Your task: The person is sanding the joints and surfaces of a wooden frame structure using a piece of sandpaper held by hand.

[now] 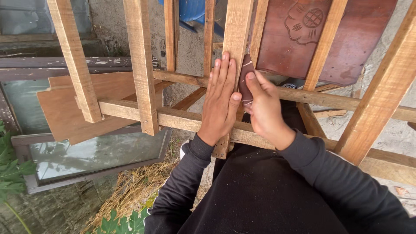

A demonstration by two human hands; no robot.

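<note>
A view from above onto a person's two hands working at a frame of pale wooden slats [143,65] that fills most of the picture. In the centre of the frame, the left hand [220,102] lies flat, fingers straight and pressed together, palm down on an upright slat [236,39] that runs from the top centre down to a cross rail [182,120]. Just to its right, touching it, the right hand [264,108] pinches a folded piece of dark reddish-brown sandpaper [245,78] between thumb and fingers, holding it against the right edge of the same slat. Both arms wear dark sleeves [186,182] that come up from the lower centre and lower right.

Behind the frame, at the upper right, leans a reddish-brown wooden panel [346,43] with a carved round ornament. At the left, a flat brown board [82,104] lies across the slats. Below it, in the lower left, sits a framed pane of glass [95,156], with dry straw [130,190] and green leaves [13,173] on the ground around it. A blue object [193,11] shows at the top centre, partly hidden.
</note>
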